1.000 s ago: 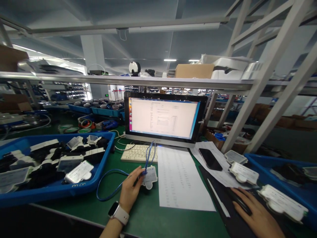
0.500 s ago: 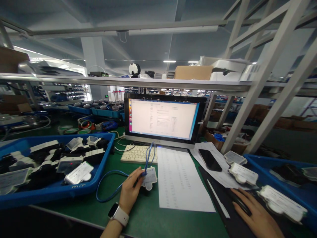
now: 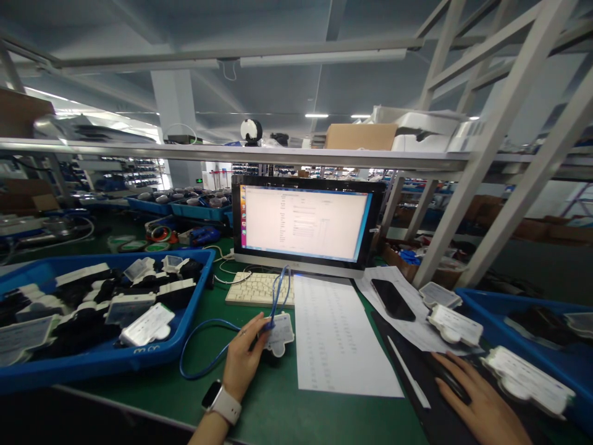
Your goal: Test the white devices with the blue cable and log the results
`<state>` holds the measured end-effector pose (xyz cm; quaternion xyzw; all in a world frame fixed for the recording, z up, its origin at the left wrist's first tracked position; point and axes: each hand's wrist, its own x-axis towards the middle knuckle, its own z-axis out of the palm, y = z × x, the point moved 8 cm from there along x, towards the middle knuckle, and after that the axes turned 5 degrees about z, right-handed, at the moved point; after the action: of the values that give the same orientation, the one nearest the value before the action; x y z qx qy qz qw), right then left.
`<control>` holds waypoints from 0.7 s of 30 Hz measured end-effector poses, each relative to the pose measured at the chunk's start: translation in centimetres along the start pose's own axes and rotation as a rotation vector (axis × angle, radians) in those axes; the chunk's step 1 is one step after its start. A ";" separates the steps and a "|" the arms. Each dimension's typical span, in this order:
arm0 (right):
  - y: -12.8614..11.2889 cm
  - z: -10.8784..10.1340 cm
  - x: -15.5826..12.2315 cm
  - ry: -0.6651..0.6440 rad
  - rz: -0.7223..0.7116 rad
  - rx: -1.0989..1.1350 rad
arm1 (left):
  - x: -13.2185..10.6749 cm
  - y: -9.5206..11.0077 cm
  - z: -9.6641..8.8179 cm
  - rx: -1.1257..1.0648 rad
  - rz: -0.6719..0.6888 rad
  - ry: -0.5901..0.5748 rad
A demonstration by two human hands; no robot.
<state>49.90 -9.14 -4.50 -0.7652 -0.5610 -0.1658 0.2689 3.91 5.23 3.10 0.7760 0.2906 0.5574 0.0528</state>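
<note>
My left hand, closed in a pinch, grips the end of a blue cable against a small white-framed module with a clear cover. The fingers hide where cable and module meet. From there the cable loops left over the green table and also rises towards the monitor. A black computer mouse lies under my right hand, whose fingers rest around it on a dark mat. Between the hands is a printed sheet with columns of text. Behind the module sits a cream keyboard.
At the left, a blue bin holds several black and white modules. A phone lies on papers at the right, near loose white modules and another blue bin. A shelf crosses above the monitor.
Both hands stay where they were. On the monitor, the small list at the right of the form looks paler. A red light on a module in the left bin no longer shows.
</note>
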 end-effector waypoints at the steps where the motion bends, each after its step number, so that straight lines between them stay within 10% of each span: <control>1: 0.0 0.0 0.0 -0.002 0.001 -0.004 | 0.0 0.0 0.0 0.001 0.003 0.001; 21: 0.3 0.4 -0.1 -0.018 -0.014 0.015 | -0.1 0.0 0.0 -0.018 -0.006 0.004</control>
<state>50.10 -9.02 -4.91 -0.7606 -0.5701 -0.1566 0.2683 3.89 5.22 2.99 0.7734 0.2882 0.5613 0.0608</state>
